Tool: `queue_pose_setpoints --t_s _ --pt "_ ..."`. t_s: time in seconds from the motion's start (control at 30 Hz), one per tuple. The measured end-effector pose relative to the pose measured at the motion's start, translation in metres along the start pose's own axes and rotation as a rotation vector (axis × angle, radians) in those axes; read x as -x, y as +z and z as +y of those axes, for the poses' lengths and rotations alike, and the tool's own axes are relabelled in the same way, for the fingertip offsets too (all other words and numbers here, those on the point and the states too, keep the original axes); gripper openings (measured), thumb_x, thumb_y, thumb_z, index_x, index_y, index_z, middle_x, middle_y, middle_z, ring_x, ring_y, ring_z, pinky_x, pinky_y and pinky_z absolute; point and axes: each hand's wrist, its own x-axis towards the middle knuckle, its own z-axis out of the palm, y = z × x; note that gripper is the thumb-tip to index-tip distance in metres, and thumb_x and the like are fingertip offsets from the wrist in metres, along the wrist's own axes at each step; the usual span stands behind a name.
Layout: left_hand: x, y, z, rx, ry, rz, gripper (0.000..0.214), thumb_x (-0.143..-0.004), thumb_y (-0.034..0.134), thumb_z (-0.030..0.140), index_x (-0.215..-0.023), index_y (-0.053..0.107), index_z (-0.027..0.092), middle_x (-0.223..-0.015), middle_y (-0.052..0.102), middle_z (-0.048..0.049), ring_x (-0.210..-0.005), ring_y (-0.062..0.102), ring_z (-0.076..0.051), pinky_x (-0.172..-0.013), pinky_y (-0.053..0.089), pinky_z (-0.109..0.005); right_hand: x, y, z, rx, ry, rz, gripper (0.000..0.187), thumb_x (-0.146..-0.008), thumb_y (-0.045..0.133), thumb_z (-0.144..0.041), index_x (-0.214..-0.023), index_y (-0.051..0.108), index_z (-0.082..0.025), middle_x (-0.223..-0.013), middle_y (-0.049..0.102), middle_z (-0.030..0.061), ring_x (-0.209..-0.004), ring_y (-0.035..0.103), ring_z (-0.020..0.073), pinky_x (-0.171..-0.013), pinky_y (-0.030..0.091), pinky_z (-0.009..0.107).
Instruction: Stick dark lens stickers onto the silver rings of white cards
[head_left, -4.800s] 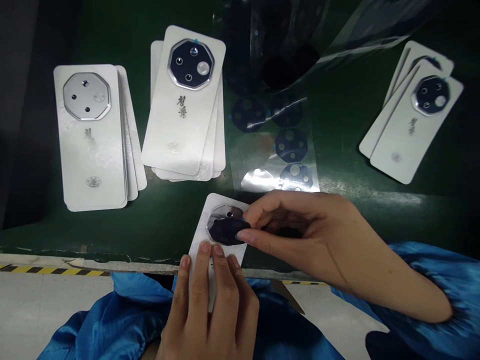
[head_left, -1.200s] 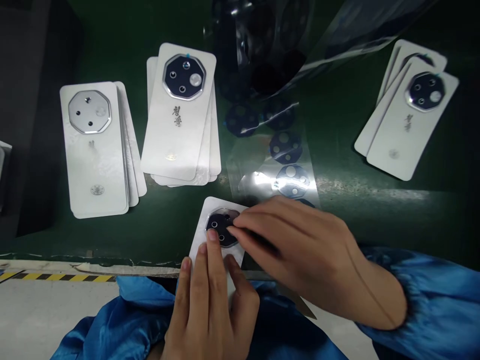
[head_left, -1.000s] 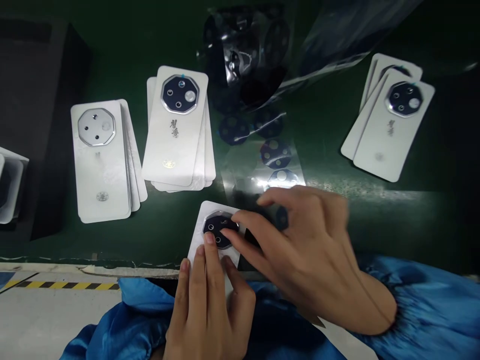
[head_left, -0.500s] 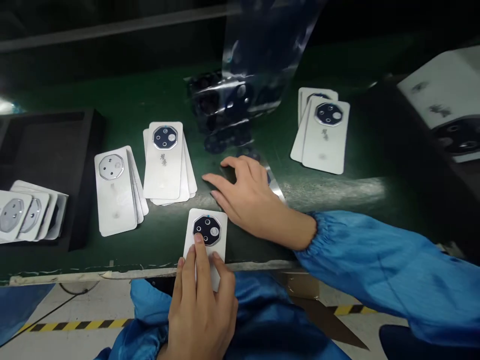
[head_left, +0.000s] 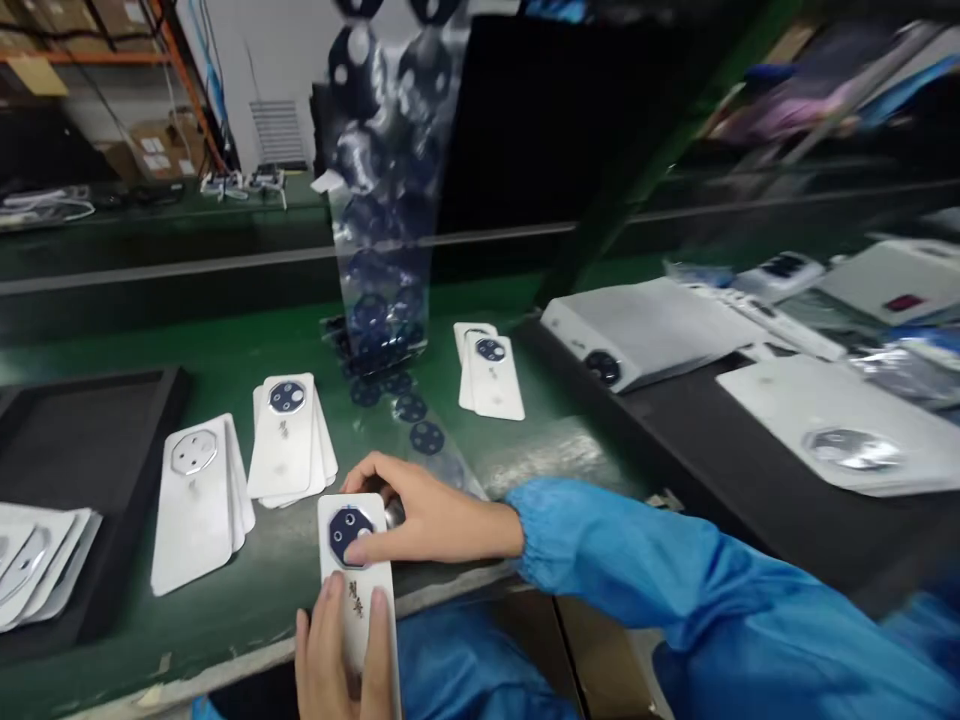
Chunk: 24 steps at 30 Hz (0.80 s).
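A white phone-shaped card (head_left: 377, 582) with a dark octagonal camera patch lies at the bench's front edge, its lower end past the edge. My left hand (head_left: 334, 655) is closed on its lower part, fingers on its face. My right hand (head_left: 427, 515) pinches the upper right side, thumb on the camera patch, other fingers beyond the edge and partly hidden. Left of them are a fanned pile of like cards with a dark patch (head_left: 289, 440) and a pile with a silver patch (head_left: 193, 510). Another small pile (head_left: 495, 378) lies farther back on the right.
A clear film strip (head_left: 382, 210) with dark round camera stickers hangs down onto the bench behind my hands. On the left is a black tray (head_left: 135, 500) with several cards. On the right, a black tray (head_left: 645, 455) bears white panels. The green bench (head_left: 285, 565) ends in front of me.
My right hand has come from the film strip to the card's camera patch. My left hand still holds the card's lower part. The head view has tilted up and turned right.
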Motion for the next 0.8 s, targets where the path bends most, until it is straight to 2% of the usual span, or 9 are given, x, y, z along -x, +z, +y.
queue_pose_setpoints --t_s 0.07,0.17,0.23,0.33,0.43,0.5,0.63,0.73,0.8 --pt "-0.013 0.010 0.011 0.007 0.001 0.130 0.087 -0.084 0.072 0.003 -0.158 0.034 0.030 -0.162 0.025 -0.0227 -0.143 0.040 -0.042 -0.109 0.040 -0.072 -0.010 -0.014 0.004 -0.051 -0.013 0.121 0.028 -0.096 0.051 -0.052 -0.107 0.060 -0.029 -0.090 0.071 -0.0055 -0.076 0.071 0.0205 -0.062 0.061 0.027" --pt "-0.034 0.017 0.030 0.080 0.039 0.174 0.101 -0.082 0.084 0.026 -0.161 0.022 0.028 -0.166 0.012 -0.0232 -0.149 0.026 -0.046 -0.114 0.028 -0.076 -0.026 -0.066 0.026 0.014 0.021 0.494 0.053 -0.089 0.040 -0.070 -0.109 0.063 -0.026 -0.096 0.071 -0.0022 -0.081 0.070 0.0228 -0.066 0.060 0.028" --pt "-0.042 0.019 0.040 0.172 0.073 0.031 0.085 -0.088 0.077 0.039 -0.158 0.032 0.022 -0.164 0.022 -0.0207 -0.151 0.024 -0.043 -0.121 0.016 -0.071 -0.028 -0.114 0.050 0.134 0.092 0.803 0.062 -0.094 0.029 -0.068 -0.113 0.064 -0.020 -0.114 0.066 0.0021 -0.095 0.066 0.0259 -0.071 0.057 0.027" --pt "-0.046 0.026 0.049 0.218 0.107 -0.193 0.056 -0.098 0.060 0.048 -0.144 0.053 0.017 -0.159 0.038 -0.0161 -0.149 0.032 -0.037 -0.126 0.010 -0.060 -0.020 -0.173 0.091 0.311 0.263 1.039 0.036 -0.107 0.047 -0.047 -0.118 0.059 -0.014 -0.110 0.064 0.0108 -0.093 0.064 0.0239 -0.081 0.056 0.038" --pt "-0.043 0.035 0.050 0.163 0.135 -0.198 0.052 -0.102 0.053 0.046 -0.144 0.054 0.016 -0.158 0.037 -0.0178 -0.146 0.037 -0.036 -0.122 0.025 -0.056 -0.017 -0.193 0.124 0.450 0.408 1.023 0.025 -0.108 0.061 -0.038 -0.112 0.063 -0.014 -0.103 0.063 0.0080 -0.094 0.063 0.0261 -0.090 0.053 0.046" --pt "-0.040 0.039 0.048 0.129 0.153 -0.187 0.052 -0.103 0.050 0.045 -0.145 0.052 0.016 -0.157 0.039 -0.0189 -0.145 0.039 -0.037 -0.117 0.033 -0.056 -0.022 -0.189 0.131 0.535 0.425 0.974 0.022 -0.105 0.066 -0.034 -0.114 0.065 -0.013 -0.117 0.061 0.0118 -0.113 0.057 0.0326 -0.103 0.044 0.056" --pt "-0.039 0.037 0.044 0.122 0.165 -0.190 0.048 -0.104 0.045 0.043 -0.142 0.055 0.015 -0.154 0.042 -0.0212 -0.144 0.040 -0.038 -0.108 0.045 -0.058 -0.033 -0.162 0.110 0.629 0.243 0.757 0.034 -0.105 0.053 -0.017 -0.137 0.061 -0.010 -0.147 0.046 0.0201 -0.142 0.028 0.0404 -0.117 0.019 0.064" --pt "-0.040 0.035 0.043 0.114 0.146 -0.176 0.040 -0.102 0.048 0.030 -0.138 0.058 0.014 -0.151 0.045 -0.0228 -0.140 0.044 -0.039 -0.104 0.052 -0.056 -0.030 -0.125 0.086 0.567 0.050 0.432 0.043 -0.110 0.048 -0.026 -0.153 0.050 -0.017 -0.121 0.067 0.0105 -0.127 0.053 0.0327 -0.116 0.034 0.052" --pt "-0.039 0.036 0.044 0.100 0.108 -0.146 0.038 -0.098 0.052 0.021 -0.134 0.061 0.014 -0.143 0.050 -0.0236 -0.135 0.049 -0.040 -0.100 0.056 -0.054 -0.026 -0.098 0.076 0.491 -0.061 0.141 0.040 -0.106 0.065 -0.042 -0.143 0.062 -0.027 -0.114 0.071 0.0021 -0.119 0.060 0.0291 -0.110 0.045 0.042"
